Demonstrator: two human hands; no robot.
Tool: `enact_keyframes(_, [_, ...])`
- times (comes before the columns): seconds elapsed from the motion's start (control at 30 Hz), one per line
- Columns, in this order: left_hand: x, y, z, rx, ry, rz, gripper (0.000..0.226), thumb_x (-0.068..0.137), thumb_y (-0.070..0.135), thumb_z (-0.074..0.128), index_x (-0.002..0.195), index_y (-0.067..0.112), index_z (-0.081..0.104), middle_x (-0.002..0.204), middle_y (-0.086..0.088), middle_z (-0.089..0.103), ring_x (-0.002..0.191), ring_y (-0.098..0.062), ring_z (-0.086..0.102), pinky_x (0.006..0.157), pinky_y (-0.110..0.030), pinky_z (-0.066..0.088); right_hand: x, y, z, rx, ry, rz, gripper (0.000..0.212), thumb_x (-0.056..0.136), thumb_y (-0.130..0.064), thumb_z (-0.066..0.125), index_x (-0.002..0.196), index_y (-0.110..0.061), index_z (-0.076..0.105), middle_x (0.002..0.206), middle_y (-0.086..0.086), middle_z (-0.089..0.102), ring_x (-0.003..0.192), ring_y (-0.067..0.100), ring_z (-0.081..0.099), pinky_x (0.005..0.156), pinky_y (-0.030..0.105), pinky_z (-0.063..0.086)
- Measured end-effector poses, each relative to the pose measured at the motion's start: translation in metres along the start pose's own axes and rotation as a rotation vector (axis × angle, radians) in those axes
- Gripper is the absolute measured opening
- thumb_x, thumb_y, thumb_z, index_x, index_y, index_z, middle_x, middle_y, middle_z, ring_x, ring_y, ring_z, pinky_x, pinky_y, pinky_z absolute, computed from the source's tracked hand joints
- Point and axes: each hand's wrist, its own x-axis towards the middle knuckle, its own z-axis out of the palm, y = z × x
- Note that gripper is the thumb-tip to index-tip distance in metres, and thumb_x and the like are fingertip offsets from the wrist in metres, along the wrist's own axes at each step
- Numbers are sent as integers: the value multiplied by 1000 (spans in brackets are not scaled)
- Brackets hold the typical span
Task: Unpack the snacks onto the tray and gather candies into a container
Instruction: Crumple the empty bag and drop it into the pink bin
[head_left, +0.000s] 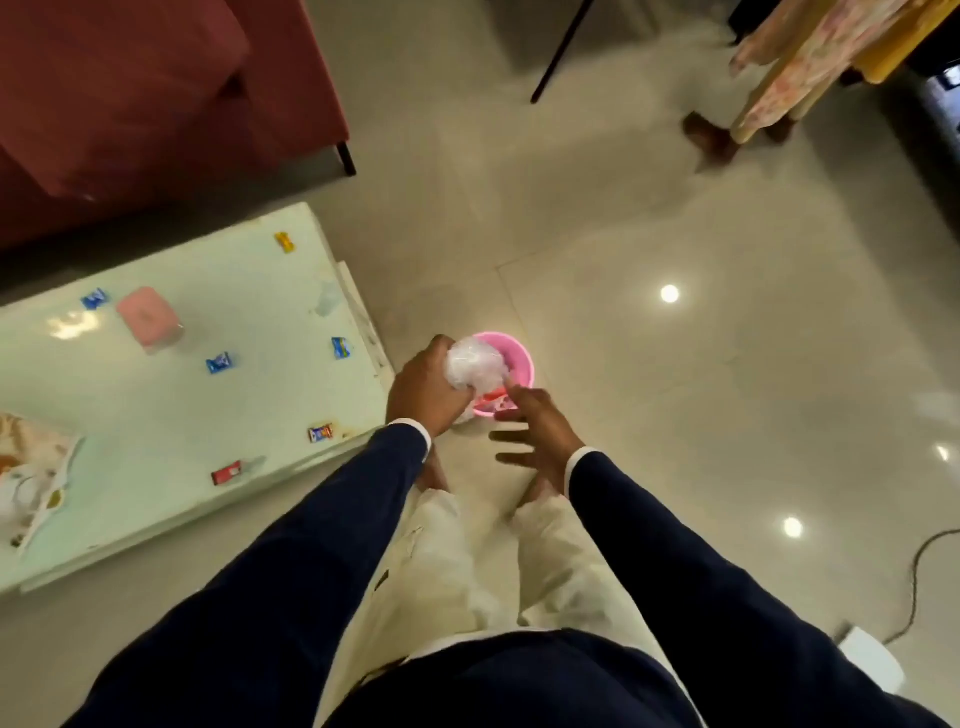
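Crinkly clear plastic (475, 368) is squeezed in the left hand (427, 395) over the pink bin (511, 358) while the right hand (535, 431) spreads empty, so drop it straight in, then fetch candies (218, 362) from the counter (156, 415).

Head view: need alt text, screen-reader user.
A standing person's left hand holds a crumpled clear plastic bag over a pink bin on the floor, with the right hand open beside it. To the left, wrapped candies and a pink container lie on a pale table.
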Motion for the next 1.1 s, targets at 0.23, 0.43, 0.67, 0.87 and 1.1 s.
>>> enact_keyframes(0.23, [30, 18, 107, -589, -174, -194, 46, 74, 26, 78, 115, 36, 61, 101, 16, 75, 85, -7, 72, 62, -11, 52, 96, -8, -41, 88, -92, -51, 74, 82, -41, 80, 145, -19, 48, 125, 17, 70, 112, 35, 69, 92, 53, 58])
enact_keyframes(0.43, [81, -15, 179, -86, 48, -40, 101, 66, 53, 88, 149, 38, 33, 142, 3, 47, 122, -22, 55, 91, -38, 53, 204, 3, -91, -306, 2, -105, 71, 77, -46, 83, 136, -16, 57, 116, 5, 73, 100, 23, 73, 79, 38, 64])
enact_keyframes(0.67, [143, -99, 268, 297, 178, -180, 63, 78, 53, 78, 136, 35, 59, 121, -4, 55, 110, -29, 55, 88, -45, 51, 333, 44, -84, -804, -10, -141, 61, 86, -45, 74, 134, -11, 59, 131, 11, 61, 116, 29, 61, 99, 44, 53])
enact_keyframes(0.87, [173, -151, 308, -109, -23, -203, 64, 91, 23, 73, 149, 19, 47, 125, -5, 66, 110, -27, 65, 94, -44, 54, 394, 65, -82, -1316, 3, -499, 47, 89, -33, 73, 129, -13, 58, 134, 10, 52, 97, 29, 66, 88, 37, 57])
enact_keyframes(1.1, [166, -199, 323, 147, 83, -195, 52, 95, 13, 57, 147, 14, 48, 149, -10, 46, 133, -34, 48, 103, -53, 47, 454, 80, -78, -1767, -108, -702, 57, 83, 1, 61, 136, -13, 44, 133, 15, 43, 105, 36, 59, 70, 44, 60])
